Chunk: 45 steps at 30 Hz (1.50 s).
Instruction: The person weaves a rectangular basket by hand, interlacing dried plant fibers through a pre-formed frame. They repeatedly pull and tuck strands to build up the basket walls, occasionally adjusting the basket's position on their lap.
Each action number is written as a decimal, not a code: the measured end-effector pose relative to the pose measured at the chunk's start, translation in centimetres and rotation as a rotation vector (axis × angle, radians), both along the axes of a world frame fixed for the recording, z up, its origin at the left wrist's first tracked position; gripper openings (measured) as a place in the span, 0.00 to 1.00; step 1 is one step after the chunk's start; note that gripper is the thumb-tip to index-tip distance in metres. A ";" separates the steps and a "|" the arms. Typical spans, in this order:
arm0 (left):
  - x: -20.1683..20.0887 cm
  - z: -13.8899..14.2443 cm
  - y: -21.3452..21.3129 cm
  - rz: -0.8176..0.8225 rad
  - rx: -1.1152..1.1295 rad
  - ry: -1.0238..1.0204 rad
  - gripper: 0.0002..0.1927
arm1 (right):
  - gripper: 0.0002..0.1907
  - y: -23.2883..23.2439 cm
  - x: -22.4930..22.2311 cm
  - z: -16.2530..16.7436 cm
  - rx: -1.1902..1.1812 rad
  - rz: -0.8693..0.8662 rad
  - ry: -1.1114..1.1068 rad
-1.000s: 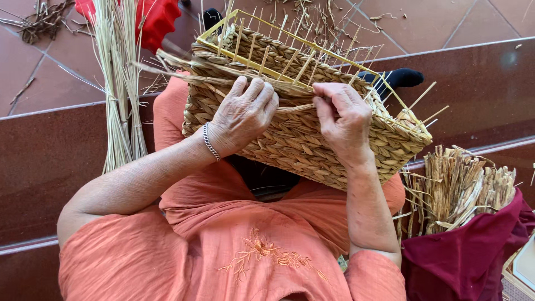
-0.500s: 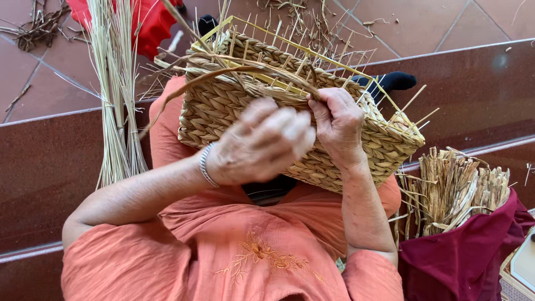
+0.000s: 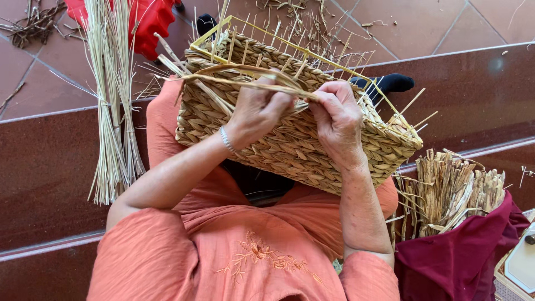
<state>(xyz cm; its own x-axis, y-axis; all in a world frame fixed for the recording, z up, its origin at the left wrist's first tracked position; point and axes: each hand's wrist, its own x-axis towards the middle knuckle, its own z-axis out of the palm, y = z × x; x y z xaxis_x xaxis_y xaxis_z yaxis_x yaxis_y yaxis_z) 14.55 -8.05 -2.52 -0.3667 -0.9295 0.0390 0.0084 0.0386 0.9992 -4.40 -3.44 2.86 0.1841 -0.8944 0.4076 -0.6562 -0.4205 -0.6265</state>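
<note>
Pinching a flat straw strand (image 3: 245,78) between thumb and fingertips, the left hand (image 3: 259,108) sits closed on the near wall of the woven basket (image 3: 290,147), knuckles up, silver bracelet (image 3: 225,139) at the wrist. The right hand (image 3: 337,120) lies just beside it, fingers curled and pressed down on the same strand where it meets the weave; the two sets of fingertips nearly touch at about the middle of the basket's upper edge.

Strand's long axis: runs from that meeting point leftward, arching over the top of the basket toward its left corner, roughly parallel to the rim. So the free length lies to the left of both hands, and the left hand is the nearer to it; the right hand holds the anchored end.

Basket: tilted on the lap, propped against the knees, its open mouth turned away from the wearer, long side running left to right and sloping down to the right. Bare upright stakes and a yellow wire frame (image 3: 278,39) stand out above the finished rows.

Farther out: a loose sheaf of pale stalks (image 3: 111,106) leans at the left, near the basket's left corner. A bundle of shorter, coarser straw (image 3: 446,189) lies at the right on a dark red cloth (image 3: 462,256), well apart from both hands. Red fabric (image 3: 147,22) lies on the tiled floor beyond.
</note>
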 end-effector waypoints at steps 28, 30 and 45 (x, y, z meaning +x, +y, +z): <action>5.8 0.5 2.3 0.082 -1.065 -0.659 0.24 | 0.11 -2.2 3.9 -2.6 -0.174 -0.232 0.181; 6.0 0.3 3.0 0.010 -1.008 -0.802 0.26 | 0.10 -2.3 4.2 -2.8 -0.251 -0.119 0.258; 6.9 8.4 1.4 0.599 -1.368 -0.784 0.06 | 0.06 -1.4 3.1 -0.5 -0.016 -0.033 0.145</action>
